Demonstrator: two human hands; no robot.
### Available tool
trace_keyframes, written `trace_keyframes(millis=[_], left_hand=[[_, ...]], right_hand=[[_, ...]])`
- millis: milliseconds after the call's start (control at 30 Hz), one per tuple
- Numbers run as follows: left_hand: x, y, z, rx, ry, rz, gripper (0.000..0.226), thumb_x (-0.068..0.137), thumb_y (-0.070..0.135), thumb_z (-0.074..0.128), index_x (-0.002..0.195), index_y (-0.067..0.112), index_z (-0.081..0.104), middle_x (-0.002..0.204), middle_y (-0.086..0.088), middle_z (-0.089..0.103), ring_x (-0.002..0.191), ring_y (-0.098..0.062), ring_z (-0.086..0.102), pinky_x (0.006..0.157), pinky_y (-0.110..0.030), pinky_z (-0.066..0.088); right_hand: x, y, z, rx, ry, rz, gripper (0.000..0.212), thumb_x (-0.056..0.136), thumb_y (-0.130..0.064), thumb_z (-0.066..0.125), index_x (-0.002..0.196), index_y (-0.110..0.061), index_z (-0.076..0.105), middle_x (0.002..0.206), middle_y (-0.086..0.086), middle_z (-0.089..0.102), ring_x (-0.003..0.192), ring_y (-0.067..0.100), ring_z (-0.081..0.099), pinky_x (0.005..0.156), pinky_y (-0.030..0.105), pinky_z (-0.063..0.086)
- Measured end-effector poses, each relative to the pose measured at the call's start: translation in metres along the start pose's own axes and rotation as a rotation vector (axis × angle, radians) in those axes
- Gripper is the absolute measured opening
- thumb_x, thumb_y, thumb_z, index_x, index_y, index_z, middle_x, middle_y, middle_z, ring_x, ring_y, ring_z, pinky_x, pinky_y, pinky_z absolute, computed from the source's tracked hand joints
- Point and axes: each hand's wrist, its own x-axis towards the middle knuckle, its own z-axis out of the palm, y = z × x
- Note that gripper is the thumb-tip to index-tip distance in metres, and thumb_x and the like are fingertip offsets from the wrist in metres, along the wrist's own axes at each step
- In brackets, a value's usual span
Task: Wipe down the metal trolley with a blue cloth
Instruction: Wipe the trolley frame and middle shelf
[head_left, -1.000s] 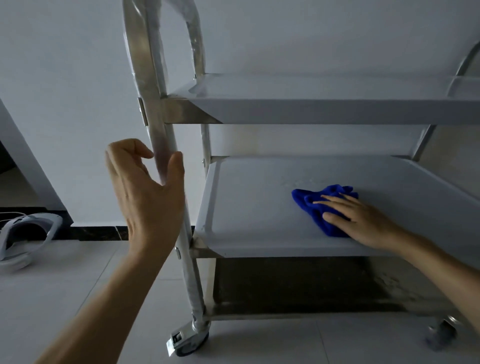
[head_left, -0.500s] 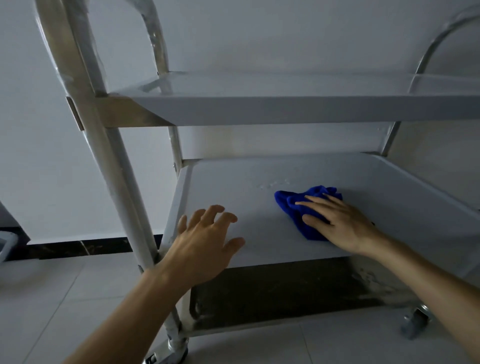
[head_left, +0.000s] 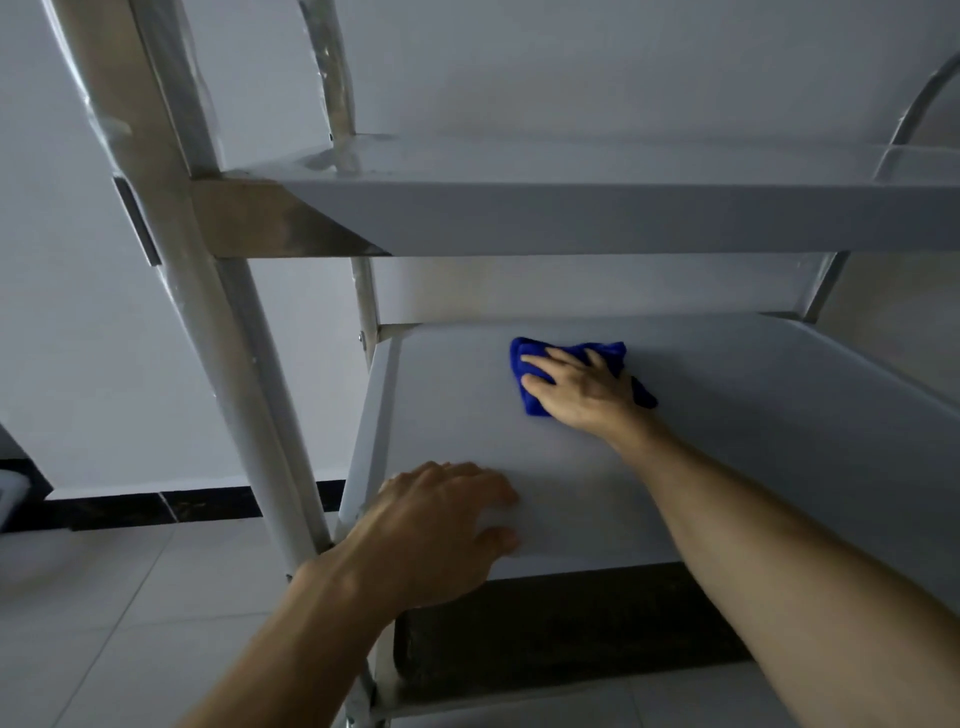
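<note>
Pale floor tiles (head_left: 130, 597) lie nearest, under the metal trolley (head_left: 270, 218). Its slanted shiny post (head_left: 218, 332) stands just left of the left hand (head_left: 436, 530), whose fingers rest loosely spread on the front of the smooth grey middle shelf (head_left: 441, 405). Farther in, the right hand (head_left: 587, 395) presses the crumpled blue cloth (head_left: 610, 351) down with straight, spread fingers. The top shelf (head_left: 623, 218) overhangs both.

Top shelf (head_left: 597, 218) low over middle shelf (head_left: 753, 415)

The right arm (head_left: 779, 545) stretches forward and inward, its right hand (head_left: 582, 392) pressed flat, palm down, fingers straight and spread, while the left hand (head_left: 441, 530) lies nearer, palm down, fingers loosely bent, on a bare left forearm (head_left: 291, 649).
</note>
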Motion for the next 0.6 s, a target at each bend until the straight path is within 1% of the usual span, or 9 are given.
trace_keyframes(millis=[67, 133, 200, 267, 333, 433, 500, 567, 600], left_hand=[[0.0, -0.001, -0.001, 0.001, -0.017, -0.004, 0.042, 0.091, 0.054, 0.05, 0.132, 0.045, 0.042, 0.138, 0.018, 0.046, 0.125, -0.01, 0.041, 0.102, -0.03, 0.031], [0.001, -0.001, -0.002, 0.008, -0.041, -0.013, 0.042, 0.092, 0.054, 0.049, 0.132, 0.047, 0.041, 0.141, 0.018, 0.043, 0.126, -0.009, 0.04, 0.102, -0.029, 0.031], [0.001, -0.001, -0.003, 0.003, -0.062, -0.022, 0.042, 0.092, 0.054, 0.049, 0.133, 0.048, 0.04, 0.144, 0.019, 0.04, 0.128, -0.008, 0.037, 0.103, -0.028, 0.028], [0.0, -0.002, -0.004, -0.003, -0.089, -0.023, 0.045, 0.093, 0.053, 0.047, 0.136, 0.048, 0.037, 0.148, 0.019, 0.035, 0.133, -0.008, 0.033, 0.107, -0.029, 0.026], [-0.002, -0.002, -0.003, -0.017, -0.103, -0.031, 0.046, 0.094, 0.052, 0.045, 0.139, 0.047, 0.036, 0.151, 0.019, 0.031, 0.137, -0.008, 0.029, 0.111, -0.029, 0.023], [-0.003, -0.003, 0.001, -0.049, -0.086, -0.046, 0.044, 0.094, 0.052, 0.046, 0.137, 0.049, 0.038, 0.148, 0.02, 0.034, 0.131, -0.008, 0.034, 0.108, -0.027, 0.026], [-0.004, -0.001, 0.003, -0.057, -0.069, -0.055, 0.043, 0.093, 0.053, 0.046, 0.136, 0.05, 0.038, 0.146, 0.02, 0.037, 0.128, -0.008, 0.038, 0.104, -0.025, 0.028], [-0.005, 0.0, 0.005, -0.052, -0.046, -0.045, 0.044, 0.094, 0.053, 0.044, 0.137, 0.049, 0.038, 0.148, 0.021, 0.036, 0.135, -0.008, 0.033, 0.111, -0.028, 0.023], [-0.005, 0.0, 0.005, -0.05, -0.035, -0.037, 0.044, 0.094, 0.053, 0.044, 0.137, 0.048, 0.038, 0.149, 0.021, 0.035, 0.137, -0.007, 0.03, 0.113, -0.029, 0.019]], right_hand=[[-0.003, -0.027, 0.011, -0.026, -0.063, -0.159, 0.048, 0.097, -0.058, 0.029, 0.145, -0.054, 0.031, 0.162, -0.023, 0.018, 0.153, 0.021, 0.011, 0.121, 0.053, 0.007], [-0.015, -0.039, 0.016, -0.039, -0.122, -0.303, 0.047, 0.098, -0.055, 0.029, 0.145, -0.052, 0.032, 0.162, -0.024, 0.021, 0.153, 0.013, 0.01, 0.121, 0.053, 0.007], [-0.034, -0.033, 0.011, 0.0, -0.115, -0.409, 0.047, 0.1, -0.053, 0.034, 0.147, -0.048, 0.034, 0.162, -0.019, 0.025, 0.152, 0.01, 0.011, 0.122, 0.053, 0.006], [-0.057, -0.015, 0.002, 0.062, -0.102, -0.49, 0.051, 0.098, -0.055, 0.035, 0.148, -0.045, 0.037, 0.16, -0.02, 0.027, 0.151, 0.004, 0.01, 0.124, 0.046, 0.006], [-0.079, 0.011, -0.008, 0.083, -0.096, -0.521, 0.055, 0.094, -0.063, 0.029, 0.146, -0.048, 0.037, 0.156, -0.029, 0.024, 0.146, -0.007, 0.006, 0.124, 0.035, 0.004], [-0.102, 0.059, -0.027, 0.039, -0.108, -0.422, 0.053, 0.087, -0.081, 0.018, 0.137, -0.067, 0.028, 0.15, -0.039, 0.014, 0.147, -0.007, 0.002, 0.122, 0.032, 0.004], [-0.107, 0.091, -0.039, 0.005, -0.074, -0.32, 0.061, 0.084, -0.084, 0.014, 0.139, -0.065, 0.028, 0.156, -0.033, 0.018, 0.149, -0.001, 0.006, 0.124, 0.039, 0.01], [-0.099, 0.116, -0.048, -0.022, -0.012, -0.194, 0.065, 0.085, -0.079, 0.017, 0.145, -0.056, 0.03, 0.16, -0.024, 0.024, 0.15, 0.005, 0.014, 0.121, 0.044, 0.02], [-0.092, 0.122, -0.049, -0.025, 0.013, -0.129, 0.061, 0.089, -0.075, 0.02, 0.145, -0.054, 0.031, 0.159, -0.022, 0.026, 0.149, 0.008, 0.018, 0.119, 0.045, 0.023]])
